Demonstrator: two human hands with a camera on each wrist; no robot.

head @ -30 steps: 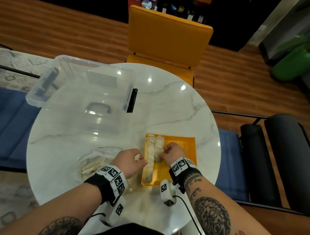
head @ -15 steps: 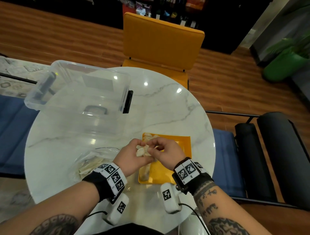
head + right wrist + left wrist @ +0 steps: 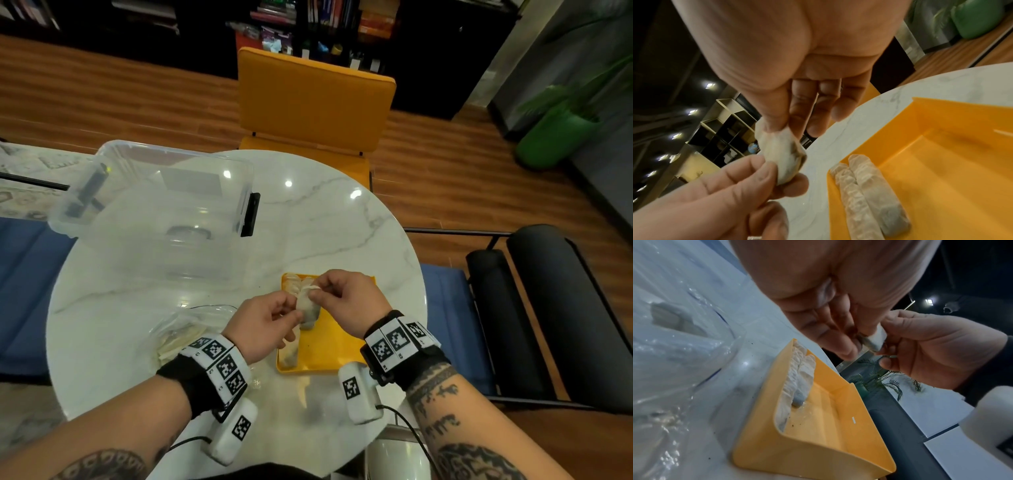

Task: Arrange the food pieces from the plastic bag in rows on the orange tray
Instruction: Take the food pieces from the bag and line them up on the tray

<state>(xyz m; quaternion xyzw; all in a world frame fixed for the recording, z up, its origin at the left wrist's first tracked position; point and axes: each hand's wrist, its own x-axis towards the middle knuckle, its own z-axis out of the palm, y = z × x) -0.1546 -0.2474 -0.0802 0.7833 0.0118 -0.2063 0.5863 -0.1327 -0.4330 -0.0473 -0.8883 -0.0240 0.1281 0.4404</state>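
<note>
On a marble table (image 3: 342, 222), both hands, left (image 3: 263, 325) and right (image 3: 346, 301), pinch one piece (image 3: 306, 303) above the tray (image 3: 342, 349) (one row laid, a second begun); more wait in the bag (image 3: 181, 332), left.

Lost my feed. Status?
Both hands, left and right, pinch one dumpling above tray. Two rows down. Nothing blocking.

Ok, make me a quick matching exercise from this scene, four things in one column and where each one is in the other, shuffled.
Things:
1. food piece
2. plastic bag
3. clear bin
4. yellow chair

Places:
A. beyond the table's far edge
B. far left of the table
C. pinched between both hands above the orange tray
D. on the table, left of the tray

Pairs: 1-C, 2-D, 3-B, 4-A
</note>
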